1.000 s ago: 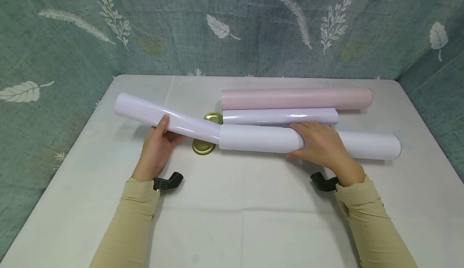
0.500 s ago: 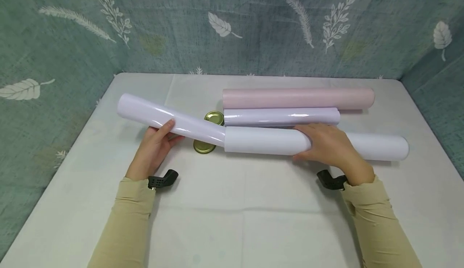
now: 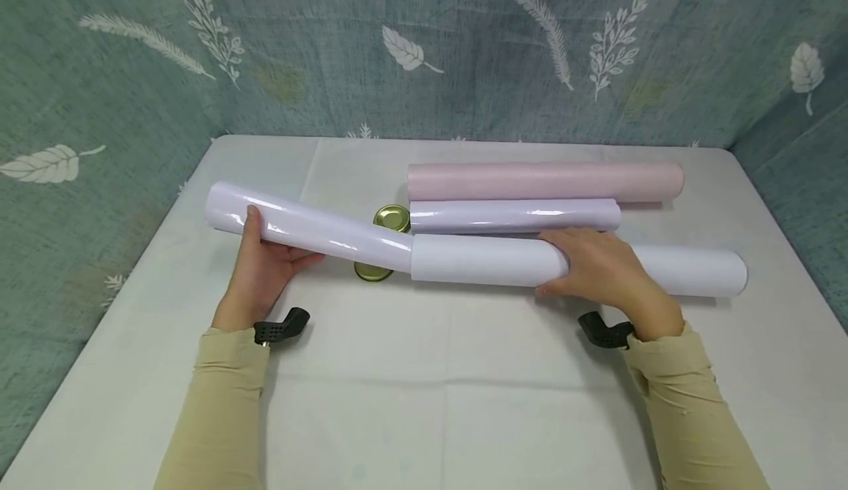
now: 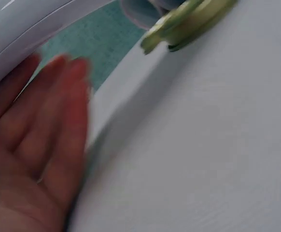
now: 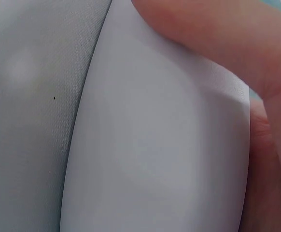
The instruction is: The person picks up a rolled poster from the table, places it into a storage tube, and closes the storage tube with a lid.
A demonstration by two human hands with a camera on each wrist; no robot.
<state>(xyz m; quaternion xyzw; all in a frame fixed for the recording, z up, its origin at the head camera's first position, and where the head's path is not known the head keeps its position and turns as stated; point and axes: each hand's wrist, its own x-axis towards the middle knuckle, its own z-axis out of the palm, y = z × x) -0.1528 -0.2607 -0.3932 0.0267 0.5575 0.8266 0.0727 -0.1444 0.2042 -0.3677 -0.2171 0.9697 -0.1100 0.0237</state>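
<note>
A glossy pale lilac roll (image 3: 311,225) slants down to the right, its right end hidden inside the near end of a matte white roll (image 3: 483,258). My left hand (image 3: 255,273) holds the lilac roll near its raised left end, thumb over the front and fingers beneath. In the left wrist view those fingers (image 4: 39,121) look fairly straight and blurred under the roll. My right hand (image 3: 592,269) grips the white roll around its middle, pressing it to the table; the right wrist view shows the white surface (image 5: 155,135) between thumb and fingers.
Behind the white roll lie a second glossy lilac roll (image 3: 513,215) and a pink roll (image 3: 543,182). Two gold lids (image 3: 391,217) lie by the rolls' left ends, one partly under the slanted roll. A leaf-patterned curtain (image 3: 464,48) borders the white table (image 3: 444,402).
My left hand has slid left along the lilac roll toward its outer end, which sits slightly lower now. The white roll and my right hand shifted a little right, then stayed.
</note>
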